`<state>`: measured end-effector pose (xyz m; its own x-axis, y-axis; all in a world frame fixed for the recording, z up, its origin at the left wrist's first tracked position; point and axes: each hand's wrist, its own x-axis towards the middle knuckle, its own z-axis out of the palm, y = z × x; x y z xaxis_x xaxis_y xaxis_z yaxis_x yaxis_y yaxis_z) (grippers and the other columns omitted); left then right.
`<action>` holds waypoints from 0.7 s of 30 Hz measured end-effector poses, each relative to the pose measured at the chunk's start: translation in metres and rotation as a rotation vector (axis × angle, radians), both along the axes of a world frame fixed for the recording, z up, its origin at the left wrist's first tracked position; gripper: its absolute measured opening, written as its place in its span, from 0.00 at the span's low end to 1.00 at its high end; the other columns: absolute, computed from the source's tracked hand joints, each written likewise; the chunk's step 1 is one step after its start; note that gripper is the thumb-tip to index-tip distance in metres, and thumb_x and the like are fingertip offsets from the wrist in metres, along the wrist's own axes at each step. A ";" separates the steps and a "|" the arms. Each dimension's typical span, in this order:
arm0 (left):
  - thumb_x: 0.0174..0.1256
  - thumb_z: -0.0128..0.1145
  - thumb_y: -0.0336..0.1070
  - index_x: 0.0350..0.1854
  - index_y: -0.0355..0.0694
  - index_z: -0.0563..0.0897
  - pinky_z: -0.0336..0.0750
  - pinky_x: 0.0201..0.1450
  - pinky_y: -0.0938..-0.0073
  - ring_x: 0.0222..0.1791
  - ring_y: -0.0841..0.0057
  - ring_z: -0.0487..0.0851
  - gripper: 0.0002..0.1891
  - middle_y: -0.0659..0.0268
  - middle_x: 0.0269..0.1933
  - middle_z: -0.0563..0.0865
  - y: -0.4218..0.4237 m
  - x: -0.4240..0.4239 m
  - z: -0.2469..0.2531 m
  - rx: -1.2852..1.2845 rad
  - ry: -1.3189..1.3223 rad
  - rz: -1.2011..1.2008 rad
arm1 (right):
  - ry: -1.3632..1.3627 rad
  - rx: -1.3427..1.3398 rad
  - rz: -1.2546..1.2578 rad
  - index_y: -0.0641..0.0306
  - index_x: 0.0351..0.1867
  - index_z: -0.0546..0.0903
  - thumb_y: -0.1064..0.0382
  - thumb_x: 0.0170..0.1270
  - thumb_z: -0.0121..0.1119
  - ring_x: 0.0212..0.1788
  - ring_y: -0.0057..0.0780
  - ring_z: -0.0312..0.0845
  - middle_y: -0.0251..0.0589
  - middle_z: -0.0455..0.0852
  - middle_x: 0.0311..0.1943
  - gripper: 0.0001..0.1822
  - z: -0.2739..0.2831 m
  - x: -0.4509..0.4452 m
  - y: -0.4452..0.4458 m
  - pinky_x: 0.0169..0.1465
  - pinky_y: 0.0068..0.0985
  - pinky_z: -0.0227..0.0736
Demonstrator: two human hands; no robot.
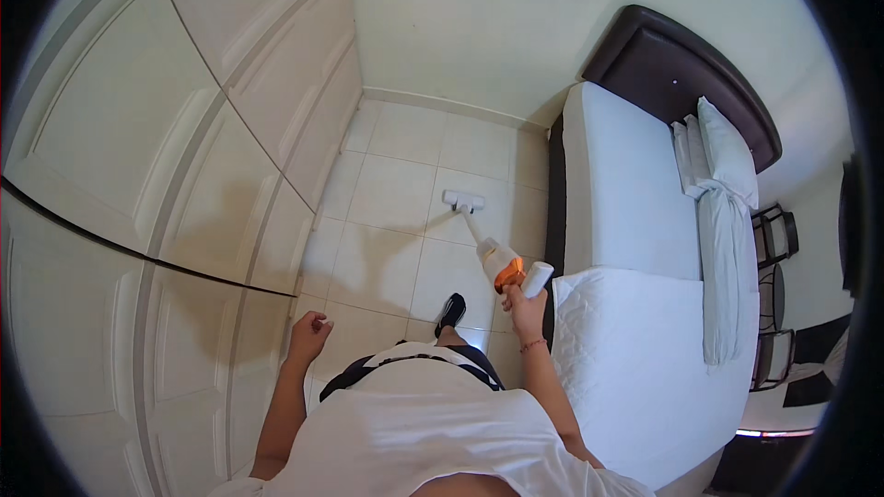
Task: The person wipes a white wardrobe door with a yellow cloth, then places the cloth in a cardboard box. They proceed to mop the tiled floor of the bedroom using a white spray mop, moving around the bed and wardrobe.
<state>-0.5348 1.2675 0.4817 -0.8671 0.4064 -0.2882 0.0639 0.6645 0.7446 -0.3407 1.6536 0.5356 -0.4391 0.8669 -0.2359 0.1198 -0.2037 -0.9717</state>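
Observation:
My right hand [526, 310] is closed around the handle of a white and orange cordless stick vacuum cleaner [498, 264]. From its body a thin light tube runs forward to a white floor head [464, 200], which rests on the pale tiled floor [394, 186]. My left hand [310, 337] hangs beside my body on the wardrobe side, fingers loosely curled, and holds nothing. One foot in a dark shoe [452, 310] stands on the tiles between my hands.
White panelled wardrobe doors [186, 207] line the left. A bed with a white mattress [628, 186], pillows [727, 152] and a dark brown headboard [684, 76] stands on the right. Beyond it are dark-framed chairs [775, 235]. A pale wall [469, 27] closes the far end.

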 end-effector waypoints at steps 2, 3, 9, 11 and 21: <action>0.58 0.65 0.38 0.42 0.34 0.81 0.76 0.36 0.73 0.29 0.75 0.80 0.15 0.62 0.29 0.83 -0.011 0.007 -0.006 -0.005 -0.022 0.039 | -0.080 -0.027 0.087 0.66 0.26 0.76 0.71 0.53 0.59 0.14 0.20 0.68 0.34 0.75 0.16 0.03 0.029 0.015 -0.011 0.18 0.21 0.64; 0.58 0.65 0.39 0.42 0.34 0.81 0.76 0.36 0.73 0.29 0.75 0.80 0.15 0.61 0.29 0.84 -0.019 0.009 -0.014 -0.008 -0.045 0.057 | -0.076 -0.032 0.119 0.66 0.24 0.76 0.71 0.53 0.59 0.13 0.20 0.68 0.33 0.75 0.15 0.03 0.037 0.032 -0.015 0.18 0.21 0.63; 0.58 0.65 0.41 0.42 0.34 0.81 0.76 0.36 0.72 0.29 0.74 0.81 0.16 0.61 0.29 0.84 -0.030 0.018 -0.025 -0.038 -0.120 0.092 | -0.276 -0.059 0.145 0.69 0.27 0.78 0.68 0.53 0.62 0.16 0.19 0.73 0.34 0.78 0.19 0.06 0.127 0.081 -0.057 0.21 0.20 0.68; 0.58 0.65 0.41 0.42 0.34 0.81 0.76 0.36 0.72 0.29 0.74 0.81 0.16 0.61 0.29 0.84 -0.028 0.017 -0.025 -0.026 -0.103 0.082 | -0.317 0.003 0.096 0.69 0.27 0.77 0.69 0.53 0.62 0.16 0.20 0.72 0.35 0.78 0.18 0.06 0.130 0.073 -0.075 0.20 0.20 0.67; 0.58 0.65 0.40 0.42 0.34 0.81 0.76 0.36 0.72 0.29 0.74 0.80 0.15 0.61 0.28 0.83 -0.009 0.019 -0.019 0.023 -0.026 0.050 | -0.131 0.096 0.183 0.70 0.30 0.75 0.66 0.54 0.64 0.17 0.23 0.74 0.38 0.78 0.19 0.10 -0.011 -0.005 -0.040 0.20 0.22 0.69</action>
<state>-0.5155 1.2583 0.4627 -0.8789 0.3695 -0.3016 0.0117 0.6489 0.7608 -0.3453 1.6136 0.5247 -0.5620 0.7969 -0.2215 0.2728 -0.0742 -0.9592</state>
